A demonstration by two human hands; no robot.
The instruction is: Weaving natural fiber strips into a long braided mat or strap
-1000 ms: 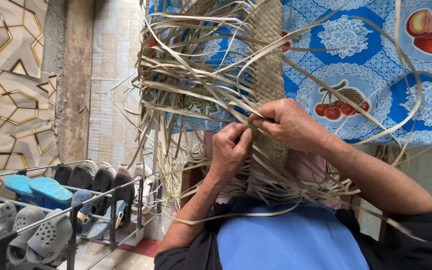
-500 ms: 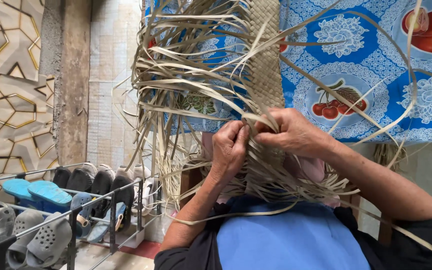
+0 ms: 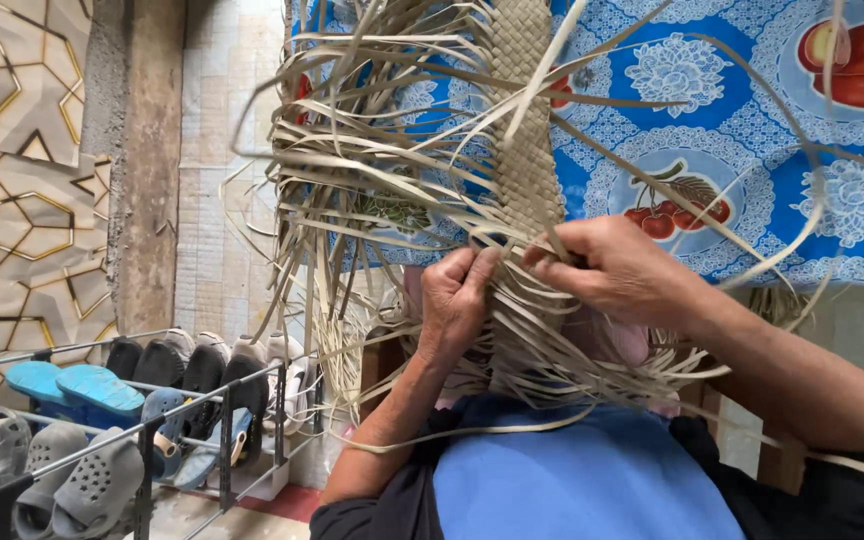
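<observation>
Woven strip [image 3: 527,150] hangs before us; our left hand [image 3: 457,300] and right hand [image 3: 617,265] pinch its loose straw strands [image 3: 372,190]

Pale tan woven strip [image 3: 524,150], upright, tight plaited band, lower end unfinished. Loose flat straw strands [image 3: 372,190] fanning out both sides, curling, tangled, hanging down past blue lap at bottom.

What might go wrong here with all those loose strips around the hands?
The left hand and right hand pinch strips just below the woven band. A slip there could loosen the last crossings. The loose strips fan out and cross each other, so one could easily be taken out of turn. The thin strips might also kink or split.
</observation>
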